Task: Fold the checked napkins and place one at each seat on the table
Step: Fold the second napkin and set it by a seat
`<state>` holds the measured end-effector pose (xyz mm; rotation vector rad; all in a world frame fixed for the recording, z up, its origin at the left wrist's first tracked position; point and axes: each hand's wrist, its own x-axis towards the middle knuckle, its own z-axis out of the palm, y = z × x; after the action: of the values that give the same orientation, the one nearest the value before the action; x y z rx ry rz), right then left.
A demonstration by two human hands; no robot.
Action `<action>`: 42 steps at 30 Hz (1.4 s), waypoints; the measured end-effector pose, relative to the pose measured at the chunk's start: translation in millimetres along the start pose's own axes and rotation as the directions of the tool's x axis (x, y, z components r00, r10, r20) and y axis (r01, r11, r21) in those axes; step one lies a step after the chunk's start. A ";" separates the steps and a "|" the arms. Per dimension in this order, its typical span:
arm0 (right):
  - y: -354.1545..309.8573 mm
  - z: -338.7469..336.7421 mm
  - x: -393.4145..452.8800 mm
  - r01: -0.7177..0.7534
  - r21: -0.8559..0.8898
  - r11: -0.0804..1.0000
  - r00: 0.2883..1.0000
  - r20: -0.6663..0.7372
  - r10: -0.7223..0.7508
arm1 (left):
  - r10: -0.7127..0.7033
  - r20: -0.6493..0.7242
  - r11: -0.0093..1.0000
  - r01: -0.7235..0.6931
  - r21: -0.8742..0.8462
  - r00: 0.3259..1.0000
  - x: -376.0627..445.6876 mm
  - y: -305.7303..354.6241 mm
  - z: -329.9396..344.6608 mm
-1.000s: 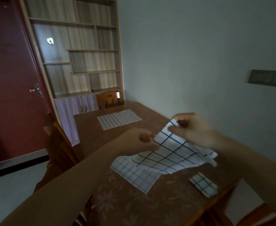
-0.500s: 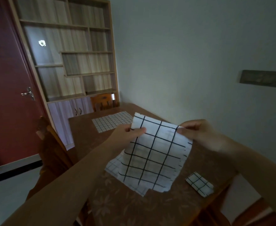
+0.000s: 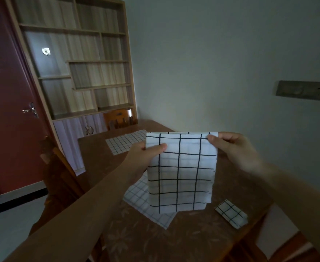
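Note:
I hold a white napkin with wide black checks (image 3: 181, 173) upright above the brown table (image 3: 155, 241). My left hand (image 3: 146, 157) pinches its top left corner and my right hand (image 3: 234, 150) pinches its top right corner, so the cloth hangs flat. Beneath it lies a fine-checked placemat (image 3: 147, 207), partly hidden by the napkin. A small folded checked napkin (image 3: 231, 213) rests on the table at the near right. A second fine-checked placemat (image 3: 126, 141) lies at the far end.
A wooden chair (image 3: 120, 119) stands at the table's far end and another chair (image 3: 60, 174) along the left side. Behind are a bookshelf cabinet (image 3: 79, 63) and a red door (image 3: 5, 110). The wall runs along the table's right side.
The napkin rose from the table, first crumpled, then spread open. Both hands now hold it higher and squarer, with the top edge level.

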<state>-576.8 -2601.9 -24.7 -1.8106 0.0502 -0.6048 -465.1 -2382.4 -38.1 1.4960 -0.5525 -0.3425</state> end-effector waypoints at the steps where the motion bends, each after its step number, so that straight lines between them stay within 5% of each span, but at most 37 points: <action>1: 0.1 1.4 0.3 0.015 0.007 1.000 1.000 -0.011 -0.015 | 0.000 -0.002 1.000 0.000 0.002 1.000 0.0 0.1 -0.1; 18: 0.8 8.7 0.4 0.103 0.038 0.994 0.990 -0.101 -0.099 | -0.011 -0.109 0.989 -0.006 -0.151 0.994 -7.8 16.9 10.9; 24: -1.9 1.8 -3.4 0.082 0.064 0.995 0.991 -0.109 -0.074 | 0.167 -0.059 0.986 -0.166 0.019 0.984 -12.2 20.1 2.5; 28: -3.3 -3.9 -3.9 0.058 0.088 0.994 0.992 -0.121 -0.047 | 0.358 0.036 0.888 -0.353 0.294 0.933 -10.9 26.5 -11.1; 32: -6.1 -8.0 -3.9 0.051 0.081 0.995 0.993 -0.113 -0.042 | 0.362 0.116 0.770 -0.367 0.522 0.925 -8.0 33.8 -20.2; 42: -11.5 -12.4 -6.6 0.116 -0.060 0.991 0.993 -0.018 -0.117 | 0.395 0.195 0.692 -0.430 0.580 0.898 -13.0 55.3 -29.1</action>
<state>-590.8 -2606.8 -14.3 -1.8737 -0.0235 -0.7127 -466.7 -2347.5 15.4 1.9228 -1.1030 0.1844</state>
